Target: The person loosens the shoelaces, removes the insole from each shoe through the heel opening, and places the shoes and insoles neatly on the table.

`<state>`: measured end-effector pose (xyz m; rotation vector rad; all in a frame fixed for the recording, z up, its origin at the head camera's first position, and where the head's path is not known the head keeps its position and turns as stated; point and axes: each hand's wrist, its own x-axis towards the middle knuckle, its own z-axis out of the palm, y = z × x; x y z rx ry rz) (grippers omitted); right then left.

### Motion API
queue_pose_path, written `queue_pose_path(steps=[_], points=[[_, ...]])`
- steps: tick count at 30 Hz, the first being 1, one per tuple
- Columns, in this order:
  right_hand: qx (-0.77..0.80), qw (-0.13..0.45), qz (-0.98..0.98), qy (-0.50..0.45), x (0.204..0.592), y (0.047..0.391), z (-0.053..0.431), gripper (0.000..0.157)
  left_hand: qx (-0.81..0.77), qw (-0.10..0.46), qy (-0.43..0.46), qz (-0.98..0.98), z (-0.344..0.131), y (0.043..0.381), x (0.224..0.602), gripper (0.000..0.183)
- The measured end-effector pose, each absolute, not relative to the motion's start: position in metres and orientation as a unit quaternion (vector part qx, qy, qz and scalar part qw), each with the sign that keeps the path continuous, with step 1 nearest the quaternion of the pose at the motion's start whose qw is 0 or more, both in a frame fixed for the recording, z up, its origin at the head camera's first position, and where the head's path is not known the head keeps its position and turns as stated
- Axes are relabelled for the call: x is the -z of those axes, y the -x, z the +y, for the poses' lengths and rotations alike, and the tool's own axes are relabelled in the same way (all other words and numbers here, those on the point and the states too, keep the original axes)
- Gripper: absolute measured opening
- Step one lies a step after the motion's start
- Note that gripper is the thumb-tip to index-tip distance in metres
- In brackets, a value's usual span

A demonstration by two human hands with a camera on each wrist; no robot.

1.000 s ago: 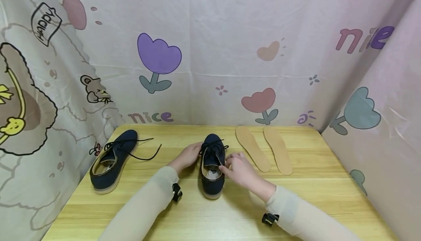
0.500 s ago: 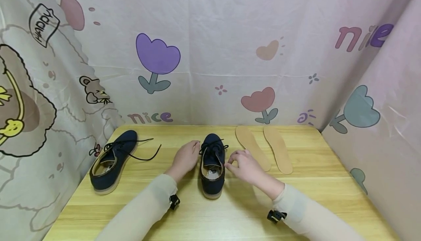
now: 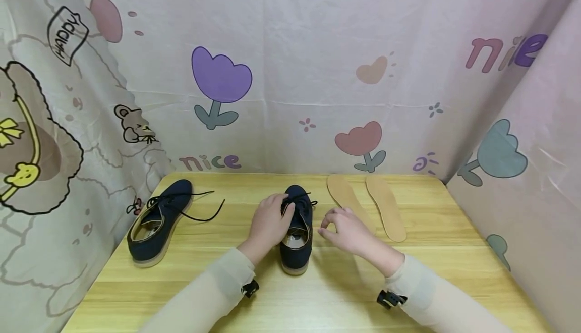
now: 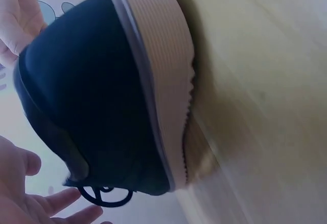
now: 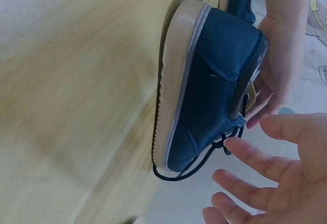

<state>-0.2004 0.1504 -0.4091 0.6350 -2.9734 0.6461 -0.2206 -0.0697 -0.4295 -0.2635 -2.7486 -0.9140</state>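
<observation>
A dark navy lace-up shoe (image 3: 296, 258) with a pale ribbed sole stands on the wooden table, toe pointing away, its black laces (image 4: 110, 201) tied. My left hand (image 3: 268, 222) lies over its left side in the head view, fingers and thumb at the tongue and laces. In the left wrist view, the fingers of that left hand (image 4: 18, 193) extend beside the lace loop, the thumb apart from them. Just right of the shoe, my right hand (image 3: 347, 229) hovers with nothing in it. The right wrist view shows this right hand (image 5: 301, 178) with relaxed, spread fingers.
A matching shoe (image 3: 145, 248) with loose laces sits on the left of the table (image 3: 272, 305). Two tan insoles (image 3: 344, 189) lie at the back right, one partly behind my right hand. A patterned curtain (image 3: 290, 70) surrounds the table's back and sides.
My left hand has moved from the shoe's left side up over its laces. The right hand has let go of the shoe's collar and drawn back to the right.
</observation>
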Motion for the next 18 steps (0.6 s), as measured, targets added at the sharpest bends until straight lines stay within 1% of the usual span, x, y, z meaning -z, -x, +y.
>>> queue_pose_path(steps=[7,14,18], points=[[-0.203,0.013,-0.956,-0.212,0.402,0.196,0.159,0.011,0.275,0.104,0.074,-0.953,-0.060,0.215,0.426,0.053],[-0.195,0.007,-0.954,-0.227,0.393,0.192,0.169,0.011,0.244,0.069,0.064,-0.965,-0.046,0.208,0.421,0.063],[-0.197,0.001,-0.951,-0.239,0.385,0.190,0.174,0.010,0.222,0.069,0.067,-0.970,-0.038,0.206,0.420,0.066]])
